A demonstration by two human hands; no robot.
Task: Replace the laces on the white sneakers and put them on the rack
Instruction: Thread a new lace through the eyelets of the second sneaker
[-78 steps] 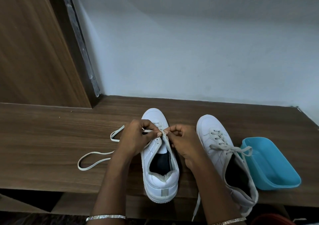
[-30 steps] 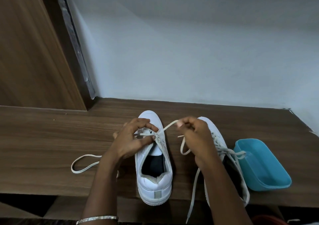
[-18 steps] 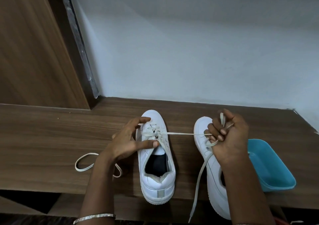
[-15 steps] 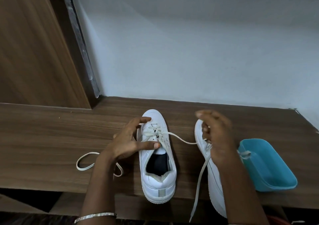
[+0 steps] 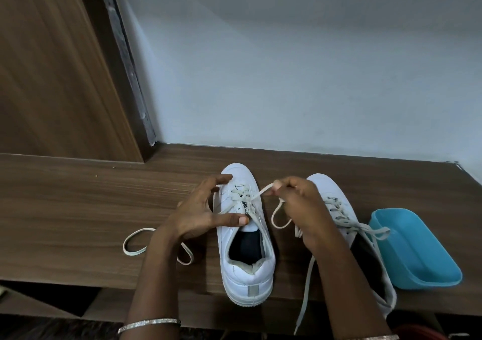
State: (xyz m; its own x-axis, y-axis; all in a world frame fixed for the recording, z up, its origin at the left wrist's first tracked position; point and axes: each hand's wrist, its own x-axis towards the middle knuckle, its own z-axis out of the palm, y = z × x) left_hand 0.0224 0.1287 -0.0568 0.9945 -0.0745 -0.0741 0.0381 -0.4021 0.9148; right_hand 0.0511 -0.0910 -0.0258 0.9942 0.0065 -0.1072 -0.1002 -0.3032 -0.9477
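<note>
Head view: two white sneakers stand toe-away on the wooden tabletop point(image 5: 78, 209), near its front edge. The left sneaker point(image 5: 243, 235) is being laced. A pale lace point(image 5: 241, 196) crosses its lower eyelets in a few rows, while the upper eyelets nearer the opening look empty, so I judge this shoe roughly half threaded. The left hand point(image 5: 200, 214) steadies it with fingers point(image 5: 221, 179) spread apart, one on the toe, the thumb pressed on the tongue, gripping nothing. The right hand point(image 5: 300, 206) has its fingertips pinched together on the lace end just beside the eyelets, the slack looping under the palm and trailing off the front edge. The lace's other end point(image 5: 135, 243) lies slack in a loop on the tabletop to the left. The right sneaker point(image 5: 339, 222) already carries lacing with loose ends; whether these are new laces I cannot tell. Left to do, as I read it: finish threading, tie, then move both shoes to the rack

Hidden or unclear: no rack is visible. The right forearm covers part of the right sneaker, so its upper eyelets cannot be checked. The blue tub point(image 5: 417, 251) beside it looks empty. Which eyelet the pinched end will enter is too small to make out
</note>
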